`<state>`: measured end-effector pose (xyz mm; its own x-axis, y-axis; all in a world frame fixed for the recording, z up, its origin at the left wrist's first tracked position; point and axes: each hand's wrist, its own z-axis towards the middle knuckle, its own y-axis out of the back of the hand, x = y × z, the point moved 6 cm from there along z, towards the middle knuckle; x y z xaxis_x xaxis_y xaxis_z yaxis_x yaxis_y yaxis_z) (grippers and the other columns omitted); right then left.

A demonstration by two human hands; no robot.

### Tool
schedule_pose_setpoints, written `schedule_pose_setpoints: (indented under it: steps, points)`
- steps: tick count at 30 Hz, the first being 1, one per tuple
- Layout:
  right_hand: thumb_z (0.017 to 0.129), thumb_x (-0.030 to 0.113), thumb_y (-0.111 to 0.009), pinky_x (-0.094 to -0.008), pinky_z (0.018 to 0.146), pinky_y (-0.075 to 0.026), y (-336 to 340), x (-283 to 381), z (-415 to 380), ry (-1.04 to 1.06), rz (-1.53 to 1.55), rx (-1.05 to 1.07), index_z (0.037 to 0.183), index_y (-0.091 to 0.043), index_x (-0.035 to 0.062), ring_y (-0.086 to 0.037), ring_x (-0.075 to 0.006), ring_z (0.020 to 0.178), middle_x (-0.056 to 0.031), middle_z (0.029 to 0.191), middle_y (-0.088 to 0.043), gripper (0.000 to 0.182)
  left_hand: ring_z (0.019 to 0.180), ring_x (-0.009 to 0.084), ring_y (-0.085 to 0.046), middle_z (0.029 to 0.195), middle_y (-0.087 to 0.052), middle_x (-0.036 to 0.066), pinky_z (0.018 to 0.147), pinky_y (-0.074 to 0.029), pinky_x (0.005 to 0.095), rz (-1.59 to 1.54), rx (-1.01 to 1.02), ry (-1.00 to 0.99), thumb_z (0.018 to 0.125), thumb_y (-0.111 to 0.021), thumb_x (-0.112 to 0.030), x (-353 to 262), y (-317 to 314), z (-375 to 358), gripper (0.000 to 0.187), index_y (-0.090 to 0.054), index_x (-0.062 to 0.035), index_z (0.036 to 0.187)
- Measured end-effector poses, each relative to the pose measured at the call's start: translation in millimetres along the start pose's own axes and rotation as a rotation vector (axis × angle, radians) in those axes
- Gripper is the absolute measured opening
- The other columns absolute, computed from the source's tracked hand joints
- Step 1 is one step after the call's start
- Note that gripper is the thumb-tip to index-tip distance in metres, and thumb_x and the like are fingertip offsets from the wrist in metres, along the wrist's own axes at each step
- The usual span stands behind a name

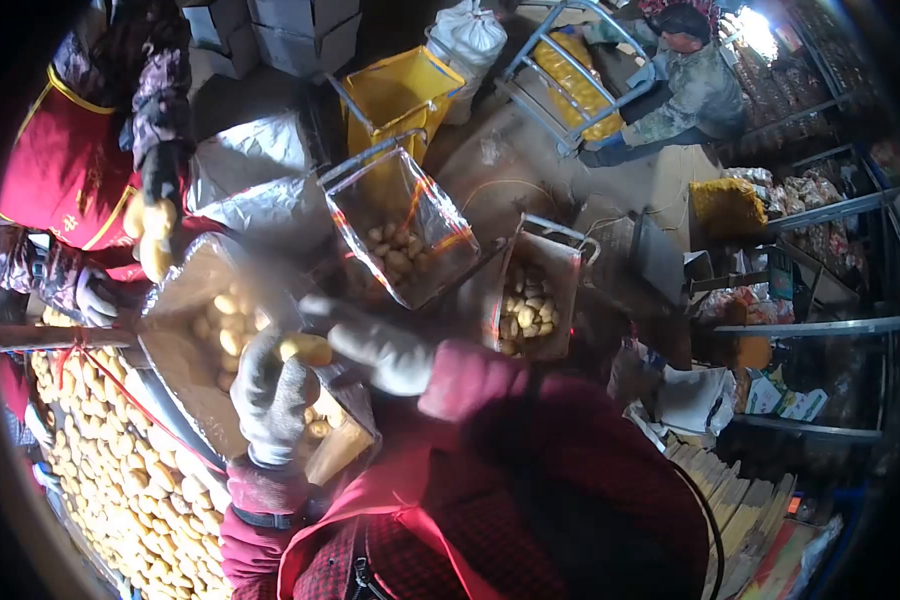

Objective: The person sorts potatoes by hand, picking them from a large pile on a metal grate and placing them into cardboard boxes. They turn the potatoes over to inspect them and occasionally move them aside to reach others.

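Note:
My left hand (pixel 273 400), in a grey glove, is closed round a yellow potato (pixel 307 349) over the near side of a lined box. The box (pixel 185 375) holds several potatoes (pixel 232 325). Just right of that potato is my right hand (pixel 385 350), also gloved, its fingers stretched toward the left and partly blurred. Nothing shows in it. Another open box flap (pixel 342 452) lies below my hands, with a few potatoes beside it.
Many potatoes (pixel 130 470) lie at the lower left. A co-worker in a red apron (pixel 65 170) holds potatoes (pixel 153 240). Two baskets (pixel 460 262) (pixel 560 338) hold potatoes. Another person (pixel 695 90) crouches by a blue trolley (pixel 625 100). Shelves (pixel 820 325) stand right.

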<state>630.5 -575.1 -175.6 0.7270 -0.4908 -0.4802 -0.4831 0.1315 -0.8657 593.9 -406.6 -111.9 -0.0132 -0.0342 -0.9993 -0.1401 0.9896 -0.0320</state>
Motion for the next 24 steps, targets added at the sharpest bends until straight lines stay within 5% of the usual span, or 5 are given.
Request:
schedule_pose_setpoints:
  steps: [1,7,15,21,24]
  points:
    - [0.112,0.011,-0.047,-0.0345,0.09,-0.061,-4,-17,9,0.194,-0.874,0.025,0.162,-0.034,0.0086,-0.069,-0.0142,0.11,-0.0075,0.123,-0.066,0.051,0.075,0.0122,-0.064,0.105,-0.074,0.011,0.072,-0.054,0.0277,0.032,-0.026,-0.034,0.099,-0.071,-0.012,0,-1,-1,0.043,-0.061,0.0005,0.138]
    - [0.107,0.03,-0.064,-0.0356,0.104,-0.056,14,-38,22,0.352,-0.912,-0.102,0.149,-0.057,0.0084,-0.063,-0.0176,0.124,-0.0077,0.141,-0.063,0.048,0.099,0.0317,-0.071,0.119,-0.072,0.019,0.091,-0.055,0.0407,0.683,0.054,-0.362,0.088,-0.074,-0.006,-22,-6,-20,0.05,-0.062,0.002,0.136]
    - [0.114,0.039,-0.045,-0.0357,0.118,-0.045,35,-12,16,0.275,-1.324,-0.217,0.153,-0.052,0.0085,-0.058,-0.0209,0.135,-0.0091,0.15,-0.059,0.05,0.125,0.0414,-0.06,0.138,-0.063,0.02,0.106,-0.047,0.0497,0.931,0.013,-0.412,0.086,-0.078,-0.027,-30,-12,-30,0.061,-0.061,-0.0055,0.141]
    - [0.099,0.071,-0.055,-0.0285,0.057,-0.053,13,16,0,0.173,-1.074,-0.422,0.142,-0.061,0.0143,-0.073,-0.0199,0.082,-0.009,0.115,-0.075,0.071,0.119,0.0416,-0.063,0.134,-0.065,0.022,0.104,-0.05,0.0484,0.905,-0.047,-0.298,0.084,-0.078,-0.016,-8,23,-62,0.057,-0.064,-0.0016,0.137]
    - [0.099,0.073,-0.052,-0.0268,0.053,-0.053,16,47,-19,0.272,-1.022,-0.432,0.148,-0.052,0.0081,-0.072,-0.0273,0.077,-0.0168,0.115,-0.072,0.081,0.12,0.0425,-0.064,0.132,-0.066,0.025,0.104,-0.051,0.0486,0.905,-0.161,-0.205,0.083,-0.076,-0.005,-8,60,-95,0.054,-0.064,0.0027,0.135]
